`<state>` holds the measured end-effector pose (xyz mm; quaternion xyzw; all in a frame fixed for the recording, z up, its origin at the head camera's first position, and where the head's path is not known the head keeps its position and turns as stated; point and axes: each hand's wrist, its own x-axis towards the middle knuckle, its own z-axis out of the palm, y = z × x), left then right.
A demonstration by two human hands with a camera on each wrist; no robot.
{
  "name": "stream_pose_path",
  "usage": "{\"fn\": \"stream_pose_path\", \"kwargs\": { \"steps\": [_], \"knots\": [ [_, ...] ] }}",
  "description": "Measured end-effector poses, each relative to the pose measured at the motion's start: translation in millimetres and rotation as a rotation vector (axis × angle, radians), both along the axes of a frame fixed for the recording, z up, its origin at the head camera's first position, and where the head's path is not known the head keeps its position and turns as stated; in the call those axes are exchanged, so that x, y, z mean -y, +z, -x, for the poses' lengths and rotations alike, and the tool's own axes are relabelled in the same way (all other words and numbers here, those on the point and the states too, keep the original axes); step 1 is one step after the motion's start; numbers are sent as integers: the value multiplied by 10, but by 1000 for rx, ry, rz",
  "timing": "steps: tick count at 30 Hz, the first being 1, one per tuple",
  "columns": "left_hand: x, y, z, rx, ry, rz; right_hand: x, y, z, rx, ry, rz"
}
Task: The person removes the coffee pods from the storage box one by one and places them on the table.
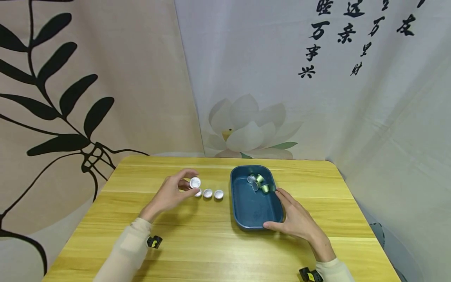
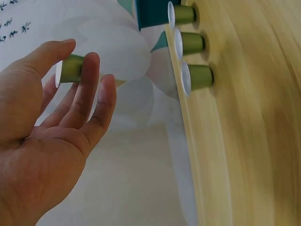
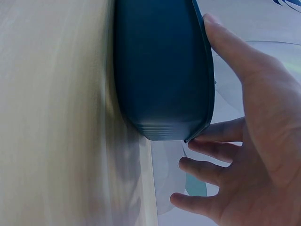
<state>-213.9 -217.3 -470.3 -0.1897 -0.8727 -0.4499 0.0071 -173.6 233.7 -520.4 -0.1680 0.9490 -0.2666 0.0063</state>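
Note:
My left hand (image 1: 170, 194) pinches a green coffee capsule (image 2: 72, 69) with a pale lid between thumb and fingers, lifted above the table. Beside and below it, several more capsules (image 1: 208, 193) stand in a short row with lids up; their green sides show in the left wrist view. On the right, my right hand (image 1: 296, 217) touches the corner of a dark blue tray (image 1: 236, 203), thumb at the near rim and fairly straight fingers along the right side. Several green capsules (image 1: 265, 188) lie tumbled at the tray's far end.
The light wooden table (image 1: 197, 250) carries everything. Behind its far edge hangs a cloth backdrop (image 1: 260, 78) printed with leaves, a lotus and black writing. The tray stands right of the capsule row, with a narrow gap between them.

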Motion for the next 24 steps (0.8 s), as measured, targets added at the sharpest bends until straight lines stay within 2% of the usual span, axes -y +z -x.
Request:
{"fn": "stream_pose_path", "kwargs": {
  "steps": [14, 24],
  "knots": [
    [261, -139, -2, 11, 27, 21, 0, -10, 6, -8, -2, -1],
    [353, -193, -1, 0, 37, 34, 4, -5, 4, -4, -1, -2]
  ]
}}
